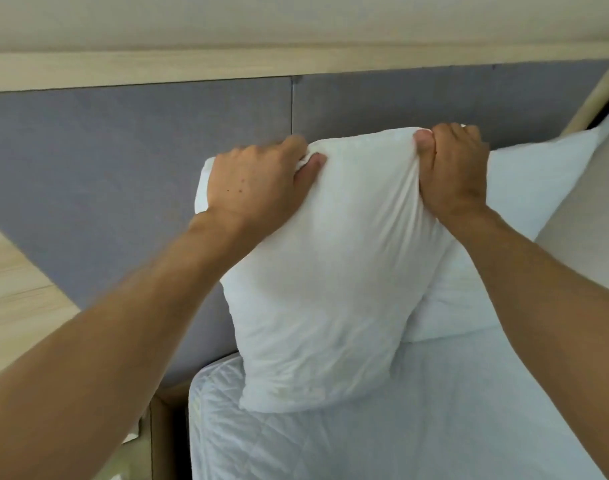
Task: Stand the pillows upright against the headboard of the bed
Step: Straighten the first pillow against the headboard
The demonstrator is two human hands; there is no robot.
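Far left: wooden side surface [15, 292], clear of the action. Behind it, grey padded headboard [140, 161] under a pale wood rail [227, 67].

Left hand [258, 188] clenched on the top left corner of the near pillow [327, 271], fabric bunched between thumb and fingers. Near pillow on end, bottom edge planted on the quilted mattress [400, 427] close to the left edge of the bed, top edge up at the headboard; contact with the padding probably there, hidden behind the pillow, cannot confirm. Slight tilt, bottom skewed toward the left edge.

Right hand [452, 174] gripping the top right corner of the same pillow, cloth pulled taut between the two fists.

Further right: second pillow [525, 202], leaning at the headboard, touching and partly behind the near pillow, looks already placed.

Step in hand, judged: seating and squaring the near pillow upright. Late in the task if only two pillows.

Next move calls for: settling the top back flat against the padding, straightening the skewed base, letting go gently with both hands so no slump forward or slide off the left bed edge. Soft fill, likely to sag once released.
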